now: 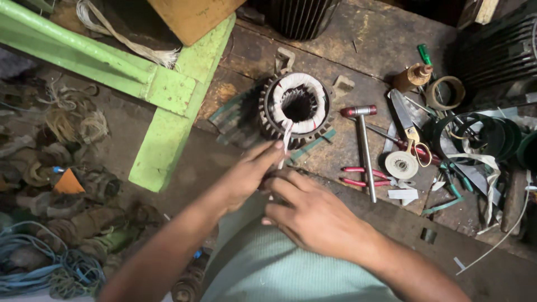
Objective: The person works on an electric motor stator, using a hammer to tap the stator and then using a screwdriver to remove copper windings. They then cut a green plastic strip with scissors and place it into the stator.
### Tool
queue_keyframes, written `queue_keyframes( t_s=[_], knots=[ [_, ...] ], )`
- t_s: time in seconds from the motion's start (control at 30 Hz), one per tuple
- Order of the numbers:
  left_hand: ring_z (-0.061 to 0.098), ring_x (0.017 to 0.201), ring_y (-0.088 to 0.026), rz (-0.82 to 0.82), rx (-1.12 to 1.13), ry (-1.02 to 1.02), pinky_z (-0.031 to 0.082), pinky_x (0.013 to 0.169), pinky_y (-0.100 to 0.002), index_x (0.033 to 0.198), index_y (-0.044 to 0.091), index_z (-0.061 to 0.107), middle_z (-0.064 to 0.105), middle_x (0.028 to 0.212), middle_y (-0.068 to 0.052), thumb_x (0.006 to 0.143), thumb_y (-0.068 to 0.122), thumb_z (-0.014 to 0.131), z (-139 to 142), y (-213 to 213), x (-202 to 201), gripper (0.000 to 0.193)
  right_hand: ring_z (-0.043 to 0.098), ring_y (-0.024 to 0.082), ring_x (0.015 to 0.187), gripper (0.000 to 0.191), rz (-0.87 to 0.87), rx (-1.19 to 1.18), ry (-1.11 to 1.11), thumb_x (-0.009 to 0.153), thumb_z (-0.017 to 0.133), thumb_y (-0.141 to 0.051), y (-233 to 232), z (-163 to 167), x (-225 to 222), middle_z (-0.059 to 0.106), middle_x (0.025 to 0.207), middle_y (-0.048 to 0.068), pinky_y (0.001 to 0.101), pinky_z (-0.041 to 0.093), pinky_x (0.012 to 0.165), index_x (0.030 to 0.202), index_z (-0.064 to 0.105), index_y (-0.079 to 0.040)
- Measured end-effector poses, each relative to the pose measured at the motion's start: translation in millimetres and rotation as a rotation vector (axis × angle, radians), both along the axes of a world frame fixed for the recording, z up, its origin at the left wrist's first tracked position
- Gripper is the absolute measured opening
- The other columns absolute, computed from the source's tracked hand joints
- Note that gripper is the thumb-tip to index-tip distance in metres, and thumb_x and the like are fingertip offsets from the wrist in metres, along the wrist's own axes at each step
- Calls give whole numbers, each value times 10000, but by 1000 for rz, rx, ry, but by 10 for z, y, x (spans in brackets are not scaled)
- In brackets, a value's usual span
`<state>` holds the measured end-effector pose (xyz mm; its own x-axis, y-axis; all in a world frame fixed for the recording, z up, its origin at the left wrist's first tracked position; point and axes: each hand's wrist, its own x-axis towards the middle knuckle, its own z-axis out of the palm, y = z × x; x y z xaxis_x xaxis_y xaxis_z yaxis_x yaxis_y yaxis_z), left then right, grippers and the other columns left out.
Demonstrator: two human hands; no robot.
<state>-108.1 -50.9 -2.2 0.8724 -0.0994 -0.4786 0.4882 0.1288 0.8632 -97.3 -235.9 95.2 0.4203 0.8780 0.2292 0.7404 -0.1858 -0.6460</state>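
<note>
Worn, stained wooden counter [369,45], dimly lit and dark along the far edge. A green-painted frame [168,95] is set at its left end. Dusty floor [112,140] on the left is littered with wire scrap and blue cable coils [39,268].

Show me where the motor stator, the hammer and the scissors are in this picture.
motor stator [268,120]: head view, on its toothed outer ring, left side.
hammer [366,154]: head view, on the metal handle.
scissors [403,114]: head view, on the blades.
</note>
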Motion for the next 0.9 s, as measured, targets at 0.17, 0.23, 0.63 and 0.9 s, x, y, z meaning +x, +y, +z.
queue_keyframes(
  t_s=[0.17, 0.23, 0.63, 0.9],
  knots=[
    [653, 883, -216, -46, 123, -82, 524, 773, -358, 1155, 69, 705, 653, 1053, -134, 992, 309, 608, 413, 177, -137, 306, 629, 328, 1157, 158, -235, 165, -60, 917, 711, -151, 59, 0, 44, 626, 1156, 126, 437, 507, 1003, 1006, 646, -38],
    [650, 882, -306, -272, 572, -559, 539, 767, -406, 1088, 42, 715, 613, 996, -155, 961, 210, 663, 549, 229, -96, 217, 611, 341, 1218, 198, -341, 178, 9, 935, 704, -91, 97, -120, 142, 618, 1220, 158, 452, 496, 1057, 1097, 643, 7],
    [706, 907, -327, -698, 1052, -100, 564, 756, -455, 1173, 83, 571, 684, 966, -120, 1024, 475, 609, 967, 634, 293, 421, 774, 246, 949, 90, -806, 114, 419, 921, 741, -38, 218, -508, 494, 772, 1010, 81, 379, 609, 865, 1006, 737, -69],
    [693, 995, -316, -521, 671, -884, 569, 808, -408, 1057, 70, 641, 652, 1111, -156, 999, 270, 585, 758, 774, 605, 215, 671, 345, 998, 237, -326, -140, 239, 872, 739, -118, 308, -264, 732, 704, 1065, 144, 444, 544, 851, 1094, 718, -38]
  ],
)
